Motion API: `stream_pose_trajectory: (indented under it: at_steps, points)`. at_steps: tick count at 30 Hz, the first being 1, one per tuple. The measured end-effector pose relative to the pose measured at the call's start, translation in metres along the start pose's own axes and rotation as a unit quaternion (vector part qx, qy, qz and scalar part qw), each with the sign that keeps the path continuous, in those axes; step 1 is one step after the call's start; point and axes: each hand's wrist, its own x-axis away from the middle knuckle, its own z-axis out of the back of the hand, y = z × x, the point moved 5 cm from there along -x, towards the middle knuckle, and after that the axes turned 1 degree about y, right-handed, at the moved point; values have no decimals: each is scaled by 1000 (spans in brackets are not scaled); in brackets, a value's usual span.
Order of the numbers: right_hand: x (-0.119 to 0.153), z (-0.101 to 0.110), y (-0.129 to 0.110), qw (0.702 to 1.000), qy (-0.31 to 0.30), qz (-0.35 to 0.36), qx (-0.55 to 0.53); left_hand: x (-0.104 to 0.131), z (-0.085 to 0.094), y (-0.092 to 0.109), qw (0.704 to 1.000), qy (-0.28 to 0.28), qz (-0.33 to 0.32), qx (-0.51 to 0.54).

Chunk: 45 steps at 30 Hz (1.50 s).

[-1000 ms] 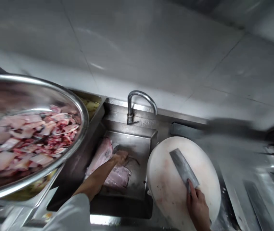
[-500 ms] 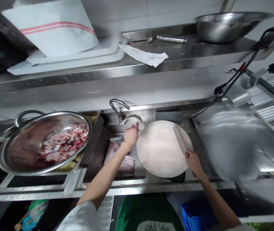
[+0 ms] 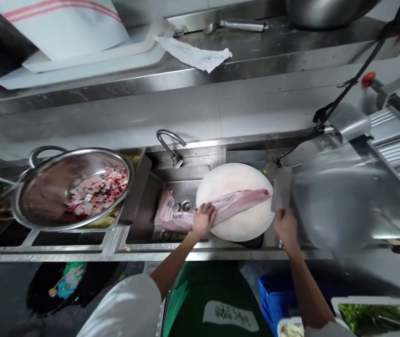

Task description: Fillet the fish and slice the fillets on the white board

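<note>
A long pinkish piece of fish (image 3: 240, 202) lies slantwise across the round white cutting board (image 3: 236, 175). My left hand (image 3: 205, 219) grips its left end at the board's edge, fingers curled over it. In my right hand (image 3: 286, 228) is a cleaver (image 3: 281, 189), held by the handle with its broad blade upright just past the board's right edge. The blade is apart from the fish. Left of the board, more fish pieces (image 3: 166, 208) lie in the steel sink (image 3: 140, 217).
A large steel bowl (image 3: 41, 187) of chopped fish stands left of the sink. A tap (image 3: 168, 140) rises behind the sink. To the right is a steel slicing machine (image 3: 340, 201). Overhead runs a shelf (image 3: 256, 56) with a paper slip (image 3: 196, 54) and a peeler-like tool (image 3: 242, 25).
My left hand has come from over the sink toward me, and a piece of fish now lies on the formerly bare board. The cleaver has moved off the board to the right.
</note>
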Motion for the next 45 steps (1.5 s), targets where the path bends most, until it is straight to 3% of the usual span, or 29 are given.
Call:
stream_pose_trajectory:
  at_steps: [3, 5, 8, 10, 13, 18, 20, 26, 31, 33, 37, 39, 43, 45]
  points:
    - [-1, -28, -74, 995, -72, 60, -27, 22, 12, -61, 975, 135, 134, 118]
    - [8, -58, -131, 982, -144, 116, -42, 39, 11, -77, 944, 213, 180, 174]
    - [33, -103, -198, 952, -238, 193, -26, 54, 0, -55, 938, 255, 101, 212]
    - [45, -124, -216, 936, -271, 223, 5, 56, -9, -29, 943, 240, 13, 229]
    - [33, -124, -209, 931, -266, 240, 70, 52, -21, -8, 949, 202, -47, 236]
    - [-34, -71, -181, 949, -180, 189, 180, 47, -28, -10, 951, 187, -50, 241]
    - [-46, -56, -179, 950, -149, 176, 210, 47, -29, -10, 952, 187, -50, 236]
    - [-48, -62, -172, 923, -229, 246, 188, 44, -35, 2, 968, 122, -100, 196]
    - [-101, -34, -161, 940, -178, 190, 219, 44, -35, 1, 981, 69, -98, 155]
    - [-110, -30, -160, 940, -184, 194, 212, 45, -36, 1, 985, 48, -92, 137]
    - [-106, -42, -149, 912, -295, 208, 193, 42, -35, -5, 989, -9, -87, 118]
    - [-112, -42, -143, 904, -314, 213, 196, 40, -32, -13, 988, -30, -95, 120]
    - [-146, -24, -145, 910, -211, 257, 248, 42, -23, -24, 984, -39, -114, 130]
    - [-154, -19, -149, 904, -184, 270, 276, 41, -22, -18, 986, -20, -101, 130]
